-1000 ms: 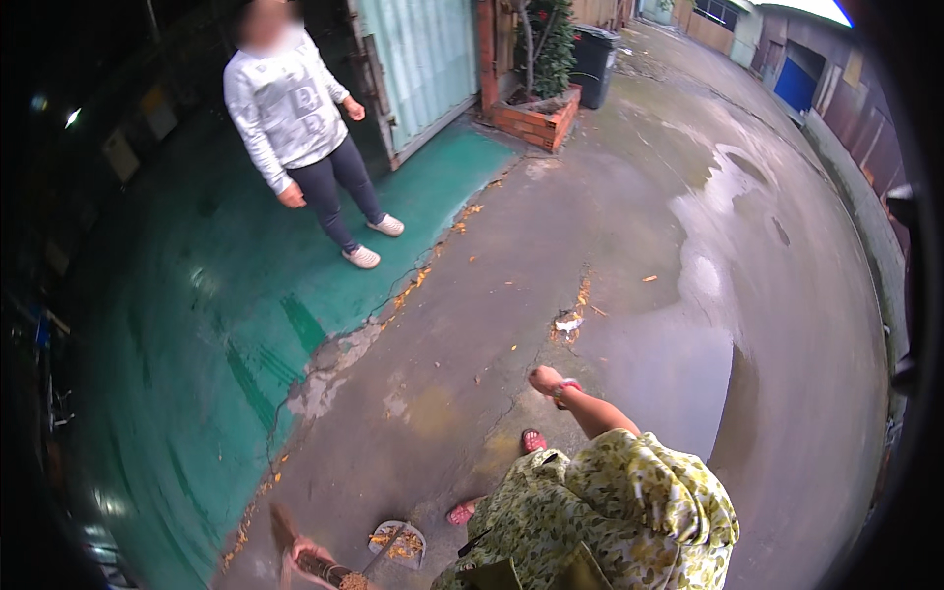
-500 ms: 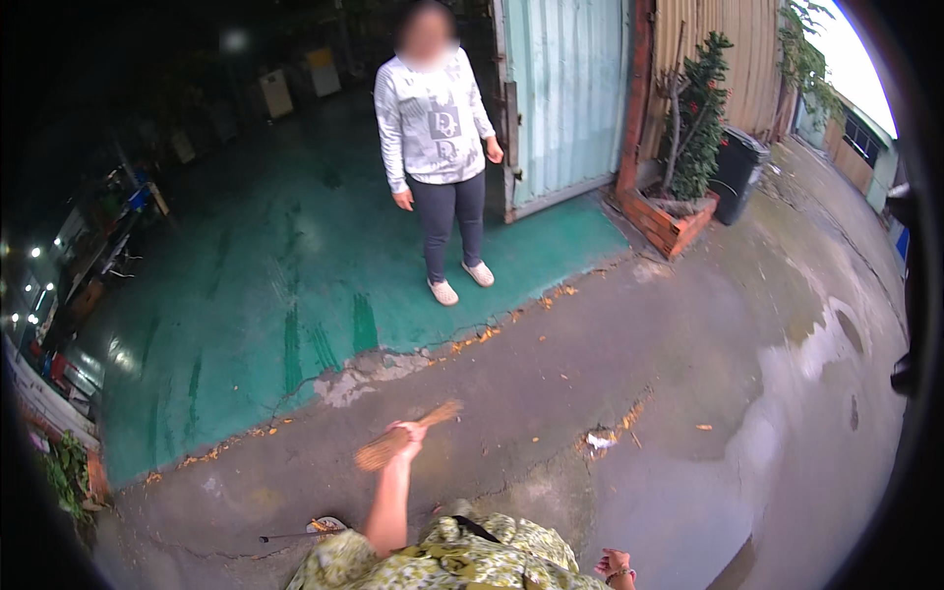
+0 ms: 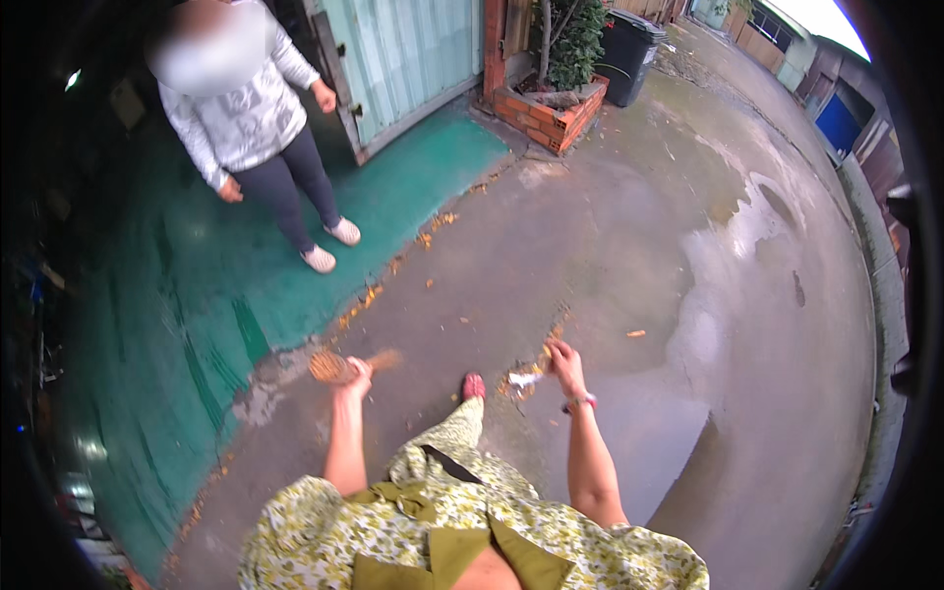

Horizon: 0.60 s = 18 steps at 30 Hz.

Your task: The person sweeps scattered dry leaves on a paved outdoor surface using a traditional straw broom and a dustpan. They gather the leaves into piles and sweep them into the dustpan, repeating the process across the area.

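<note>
My left hand [image 3: 356,378] is closed round the middle of a short brown straw broom [image 3: 330,368]. One end of the broom points left, and the blurred other end [image 3: 389,360] sticks out to the right of my fist. On the right, my right hand [image 3: 564,364] hangs over the ground with its fingers loosely bent, and I see nothing held in it. A band [image 3: 580,402] circles that wrist. Below the hand in the picture lie a white scrap [image 3: 524,379] and some yellow leaves.
At the upper left a person [image 3: 236,108] stands on the green floor [image 3: 211,285], facing me. Beyond are a pale metal door [image 3: 418,59], a brick planter [image 3: 551,116] and a dark bin [image 3: 629,54]. A puddle [image 3: 639,442] spreads over the concrete at right.
My view has swung right, so the person and door sit further left. My right hand has come up into view from the lower edge. The broom stays in my left hand.
</note>
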Available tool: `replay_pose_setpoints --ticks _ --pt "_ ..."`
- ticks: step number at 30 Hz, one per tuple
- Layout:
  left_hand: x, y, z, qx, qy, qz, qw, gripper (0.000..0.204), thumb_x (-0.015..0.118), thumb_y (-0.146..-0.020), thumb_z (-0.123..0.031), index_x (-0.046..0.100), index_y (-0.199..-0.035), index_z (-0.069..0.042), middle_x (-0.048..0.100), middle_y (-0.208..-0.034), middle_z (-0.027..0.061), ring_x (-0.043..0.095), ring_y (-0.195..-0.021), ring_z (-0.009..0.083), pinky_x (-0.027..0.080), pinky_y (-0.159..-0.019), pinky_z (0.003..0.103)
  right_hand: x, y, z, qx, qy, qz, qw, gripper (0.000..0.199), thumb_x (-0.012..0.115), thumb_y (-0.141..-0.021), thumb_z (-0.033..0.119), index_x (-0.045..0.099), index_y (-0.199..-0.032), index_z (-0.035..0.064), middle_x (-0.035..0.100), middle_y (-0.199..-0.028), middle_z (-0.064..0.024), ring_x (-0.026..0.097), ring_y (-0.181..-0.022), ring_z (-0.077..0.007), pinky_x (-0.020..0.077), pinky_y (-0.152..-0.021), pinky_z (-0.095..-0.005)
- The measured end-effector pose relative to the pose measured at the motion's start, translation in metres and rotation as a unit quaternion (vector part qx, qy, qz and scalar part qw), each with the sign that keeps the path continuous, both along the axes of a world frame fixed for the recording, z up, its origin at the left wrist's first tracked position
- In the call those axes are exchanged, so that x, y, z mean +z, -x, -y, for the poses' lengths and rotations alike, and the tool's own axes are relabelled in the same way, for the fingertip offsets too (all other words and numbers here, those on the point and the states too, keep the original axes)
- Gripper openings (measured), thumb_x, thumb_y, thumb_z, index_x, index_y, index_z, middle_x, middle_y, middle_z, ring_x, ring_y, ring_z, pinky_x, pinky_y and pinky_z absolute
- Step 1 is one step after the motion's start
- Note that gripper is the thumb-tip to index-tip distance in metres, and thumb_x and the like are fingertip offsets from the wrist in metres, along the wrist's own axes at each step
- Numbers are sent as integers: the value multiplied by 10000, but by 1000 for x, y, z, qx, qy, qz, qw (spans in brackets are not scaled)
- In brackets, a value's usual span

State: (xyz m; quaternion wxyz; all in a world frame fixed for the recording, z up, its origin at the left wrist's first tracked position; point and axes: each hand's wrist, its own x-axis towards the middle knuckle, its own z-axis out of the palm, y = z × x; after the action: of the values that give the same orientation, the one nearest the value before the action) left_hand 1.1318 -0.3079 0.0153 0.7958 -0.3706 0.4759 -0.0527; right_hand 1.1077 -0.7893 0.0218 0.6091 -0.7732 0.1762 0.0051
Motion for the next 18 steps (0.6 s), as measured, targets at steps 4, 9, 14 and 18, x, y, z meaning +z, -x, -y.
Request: replay_pose_setpoints --ticks 4,9,14,18 --pt "-25 -87 15 -8 25 -10 1000 443 705 -631 -222 531 -967 9 531 -747 123 558 -690 250 559 -533 364 -78 43 85 -26 135 -169 976 238 544 -860 236 629 -842 14 577 -565 -78 561 -479 -175 462 -475 -322" --pt "-58 -202 36 -61 81 -40 994 613 749 -580 -216 470 -1085 -10 524 -732 99 553 -665 243 563 -527 351 -102 168 128 -440 -117 -427 781 97 520 -825 94 574 -770 35 555 -580 -116 561 -439 -247 397 -340 -393" --pt "-70 -287 87 -26 91 -6 995 969 715 -600 -21 169 -1401 -14 513 -726 95 553 -619 221 551 -517 350 -114 184 128 -450 -182 -512 709 129 525 -834 91 604 -807 -7 563 -577 -143 564 -436 -260 436 -356 -372" --pt "-29 -385 144 -29 118 18 992 913 680 -636 7 174 -1395 -16 510 -733 96 549 -619 211 547 -530 344 -109 71 139 -359 -148 -456 801 145 529 -828 86 603 -768 -24 561 -552 -131 556 -415 -243 448 -358 -359"
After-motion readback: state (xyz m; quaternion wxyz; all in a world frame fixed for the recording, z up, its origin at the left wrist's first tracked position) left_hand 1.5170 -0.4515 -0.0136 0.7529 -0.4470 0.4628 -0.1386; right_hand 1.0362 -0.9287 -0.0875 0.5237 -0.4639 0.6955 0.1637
